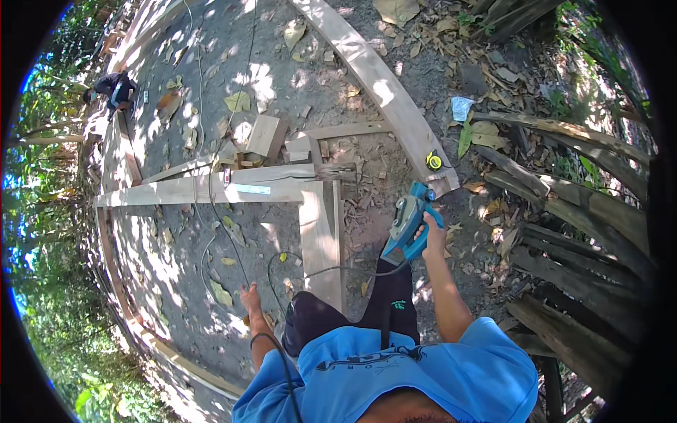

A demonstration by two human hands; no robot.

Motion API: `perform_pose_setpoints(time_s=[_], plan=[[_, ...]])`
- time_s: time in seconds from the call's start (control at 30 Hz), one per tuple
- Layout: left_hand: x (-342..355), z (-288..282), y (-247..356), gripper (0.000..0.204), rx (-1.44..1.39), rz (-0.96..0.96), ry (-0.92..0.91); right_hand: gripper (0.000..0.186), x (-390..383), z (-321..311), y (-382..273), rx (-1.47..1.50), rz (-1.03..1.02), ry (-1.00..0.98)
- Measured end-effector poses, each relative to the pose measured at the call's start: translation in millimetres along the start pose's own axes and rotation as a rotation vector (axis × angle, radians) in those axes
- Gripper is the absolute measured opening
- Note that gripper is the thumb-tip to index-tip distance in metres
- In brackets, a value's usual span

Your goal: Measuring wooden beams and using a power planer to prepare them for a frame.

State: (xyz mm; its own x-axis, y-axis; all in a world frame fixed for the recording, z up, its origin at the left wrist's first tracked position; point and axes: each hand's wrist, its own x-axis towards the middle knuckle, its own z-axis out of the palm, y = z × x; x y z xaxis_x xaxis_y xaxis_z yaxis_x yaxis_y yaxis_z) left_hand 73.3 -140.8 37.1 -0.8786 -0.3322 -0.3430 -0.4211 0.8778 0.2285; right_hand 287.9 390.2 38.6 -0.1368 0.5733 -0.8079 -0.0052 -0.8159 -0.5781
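Note:
My right hand (434, 233) grips the handle of a blue electric planer (407, 220), held up at the right of the boards. A black cord (338, 269) curves leftward from the tool. My left hand (250, 299), low at centre left, has its fingers around a thin dark cable (238, 261). A wide board (317, 240) lies lengthwise in front of my legs, joining a crosswise board (155, 194) with a metal strip (250, 189) on it. A yellow-black tape measure (434, 161) rests near the end of a long diagonal board (367, 77).
A co-worker (116, 92) in dark clothes bends over timber at the upper left. Wood offcuts (264, 135) lie beyond the crosswise board. Weathered planks (585, 268) are piled along the right. Cables and dry leaves lie on the dirt ground, and greenery borders the left.

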Motion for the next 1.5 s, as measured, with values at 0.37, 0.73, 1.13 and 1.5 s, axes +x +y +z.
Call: perform_pose_setpoints(time_s=[0.37, 0.73, 1.13, 1.5], plan=[[-28.3, 68.5, 111.0, 0.055, -0.311, 0.108, 0.118, 0.019, 39.2, -19.4, -56.5, -0.19, 0.093, 0.088], [-356.8, 168.0, -11.3, 0.048, 0.101, 0.421, -0.561, 0.023, 2.8, 18.2, -86.0, -0.343, -0.145, -0.224], [-520.1, 111.7, -32.3, 0.03, -0.456, 0.408, -1.381, 0.025, 10.9, 28.0, -20.4, -0.405, 0.181, -0.549], [-225.0, 231.5, 147.8, 0.023, -0.774, 0.402, 0.451, 0.032, 212.3, 43.4, 156.9, 0.158, 0.21, -1.139]])
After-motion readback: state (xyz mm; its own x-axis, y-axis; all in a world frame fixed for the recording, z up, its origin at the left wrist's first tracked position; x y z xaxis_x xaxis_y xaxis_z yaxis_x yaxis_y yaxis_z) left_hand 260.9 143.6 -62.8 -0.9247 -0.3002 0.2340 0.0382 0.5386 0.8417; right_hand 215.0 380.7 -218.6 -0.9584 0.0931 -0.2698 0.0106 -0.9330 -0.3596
